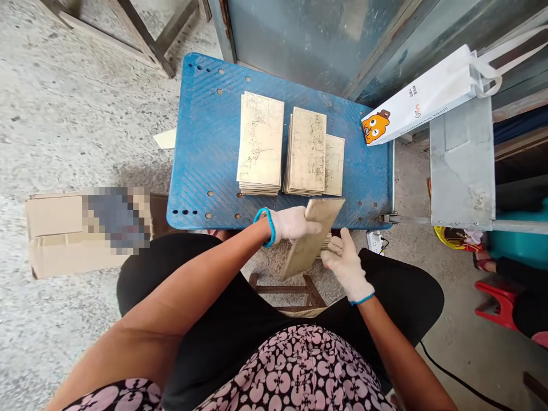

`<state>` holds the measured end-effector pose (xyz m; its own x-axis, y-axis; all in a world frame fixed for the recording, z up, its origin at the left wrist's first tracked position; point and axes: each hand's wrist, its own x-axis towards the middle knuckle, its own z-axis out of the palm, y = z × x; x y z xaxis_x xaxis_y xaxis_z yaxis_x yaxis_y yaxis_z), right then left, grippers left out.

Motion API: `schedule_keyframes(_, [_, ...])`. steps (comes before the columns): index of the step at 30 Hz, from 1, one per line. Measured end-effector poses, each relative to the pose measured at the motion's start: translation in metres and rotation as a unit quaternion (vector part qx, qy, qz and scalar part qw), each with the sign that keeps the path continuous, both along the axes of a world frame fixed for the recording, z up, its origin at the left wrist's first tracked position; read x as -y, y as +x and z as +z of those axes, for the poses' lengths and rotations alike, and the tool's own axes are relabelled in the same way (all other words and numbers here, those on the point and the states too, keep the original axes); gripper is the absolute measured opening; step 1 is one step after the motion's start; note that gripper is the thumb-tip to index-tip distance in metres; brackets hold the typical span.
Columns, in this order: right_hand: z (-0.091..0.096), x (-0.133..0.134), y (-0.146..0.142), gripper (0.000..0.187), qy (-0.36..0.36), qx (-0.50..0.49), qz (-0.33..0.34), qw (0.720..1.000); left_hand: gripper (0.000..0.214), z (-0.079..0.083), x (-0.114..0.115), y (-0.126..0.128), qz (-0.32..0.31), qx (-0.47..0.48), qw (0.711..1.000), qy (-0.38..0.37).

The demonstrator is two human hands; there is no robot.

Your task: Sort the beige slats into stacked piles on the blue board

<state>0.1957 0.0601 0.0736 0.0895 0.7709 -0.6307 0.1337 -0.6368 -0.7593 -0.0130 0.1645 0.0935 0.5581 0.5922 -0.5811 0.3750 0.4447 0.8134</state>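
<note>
My left hand [292, 224], in a white glove with a blue cuff, grips a flat beige rectangular board [311, 238] and holds it tilted over my lap. My right hand [345, 264], gloved the same way, is just right of the board's lower part with fingers spread, touching or nearly touching its edge. On the blue plastic table [205, 154] ahead lie two stacks of the same boards: a left stack [260, 142] and a right stack [307, 151], with a further board [335, 164] sticking out beneath the right one.
A cardboard box [64, 234] lies on the concrete floor at left. A white paper bag [428, 94] rests on a grey metal stand [462, 165] at right. A wooden stool [291, 291] stands between my knees. A red stool [496, 302] and a black cable [454, 379] are at right.
</note>
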Motion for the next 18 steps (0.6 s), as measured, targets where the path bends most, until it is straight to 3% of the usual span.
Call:
schedule_keyframes(2, [0.002, 0.0, -0.019, 0.129, 0.019, 0.085, 0.036, 0.995, 0.033, 0.0, -0.003, 0.001, 0.092, 0.067, 0.991, -0.066])
schedule_keyframes(4, [0.008, -0.005, -0.037, 0.129, 0.026, 0.207, 0.093, 0.974, 0.037, 0.003, -0.006, 0.002, 0.156, 0.091, 0.977, -0.115])
schedule_keyframes(7, [0.016, -0.021, -0.055, 0.129, 0.025, 0.33, 0.16, 0.93, 0.039, 0.01, -0.013, 0.003, 0.189, 0.077, 0.968, -0.145])
schedule_keyframes(9, [0.018, -0.031, -0.061, 0.131, 0.023, 0.352, 0.19, 0.916, 0.041, 0.013, -0.017, 0.003, 0.174, 0.064, 0.972, -0.142])
schedule_keyframes(12, [0.016, -0.039, -0.063, 0.133, 0.028, 0.346, 0.198, 0.917, 0.044, 0.015, -0.02, 0.005, 0.15, 0.046, 0.98, -0.126])
schedule_keyframes(15, [0.012, -0.04, -0.057, 0.131, 0.053, 0.312, 0.176, 0.932, 0.042, 0.013, -0.022, 0.006, 0.119, 0.06, 0.988, -0.08])
schedule_keyframes(18, [0.006, -0.047, -0.045, 0.126, 0.083, 0.291, 0.125, 0.945, 0.043, 0.01, -0.025, 0.005, 0.046, 0.06, 0.997, 0.008])
